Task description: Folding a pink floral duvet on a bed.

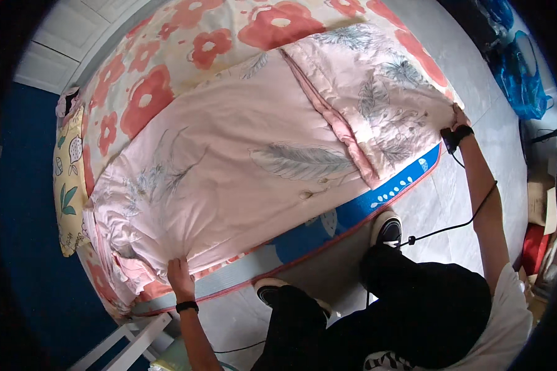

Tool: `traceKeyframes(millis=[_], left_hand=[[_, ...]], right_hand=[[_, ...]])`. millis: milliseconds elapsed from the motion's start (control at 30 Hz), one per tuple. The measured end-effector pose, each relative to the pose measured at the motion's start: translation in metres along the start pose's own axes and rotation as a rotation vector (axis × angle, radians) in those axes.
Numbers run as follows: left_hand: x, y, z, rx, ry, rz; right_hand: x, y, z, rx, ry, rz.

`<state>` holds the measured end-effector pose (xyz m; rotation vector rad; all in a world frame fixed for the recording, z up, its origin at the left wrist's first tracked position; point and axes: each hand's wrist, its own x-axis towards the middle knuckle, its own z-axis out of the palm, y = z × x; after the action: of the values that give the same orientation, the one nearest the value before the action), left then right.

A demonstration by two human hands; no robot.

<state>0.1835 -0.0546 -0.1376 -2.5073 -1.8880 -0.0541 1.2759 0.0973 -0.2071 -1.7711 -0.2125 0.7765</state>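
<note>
We stand beside the bed (377, 201) and hold the pink quilt (241, 167) spread on it — left hand (179, 275) pinching its near corner, right hand (459, 119) gripping the far edge. We judge the smoothing step is in hand; next calls for an even pull.

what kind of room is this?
Most likely a bedroom at home. A bed with a red-flowered sheet fills the view, a pink feather-print quilt is spread over it, held by the left hand and right hand, and a yellow pillow lies at one end.
</note>
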Motion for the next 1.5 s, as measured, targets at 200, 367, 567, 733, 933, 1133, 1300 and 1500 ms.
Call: traceKeyframes(millis=[200, 367, 567, 733, 933, 1133, 1300, 1500], left_hand=[[-0.030, 0.004, -0.026, 0.018, -0.027, -0.066], [-0.031, -0.018, -0.028, 0.001, -0.166, -0.061], [0.008, 0.002, 0.006, 0.022, -0.157, -0.112], [0.025, 0.016, 0.038, -0.320, -0.192, -0.391], [0.049, 0.064, 0.023, 0.073, -0.299, -0.110], [0.053, 0.060, 0.015, -0.127, -0.437, -0.035], [-0.011, 0.089, 0.052, -0.273, -0.360, -0.045], [0.027, 0.142, 0.049, -0.103, -0.276, 0.103]], right_hand=[[-0.031, -0.045, 0.068, 0.068, 0.063, -0.167], [-0.021, 0.069, 0.060, -0.088, 0.074, -0.184], [0.029, 0.105, 0.034, -1.728, -0.234, -0.565], [0.016, -0.005, 0.152, -1.029, 0.016, -0.697], [-0.033, -0.052, 0.312, -1.258, -0.226, -0.441], [-0.079, -0.114, 0.317, -0.752, -0.189, -0.829], [-0.085, -0.100, 0.297, -0.883, 0.114, -1.143], [-0.024, -0.127, 0.324, -0.868, 0.058, -1.048]])
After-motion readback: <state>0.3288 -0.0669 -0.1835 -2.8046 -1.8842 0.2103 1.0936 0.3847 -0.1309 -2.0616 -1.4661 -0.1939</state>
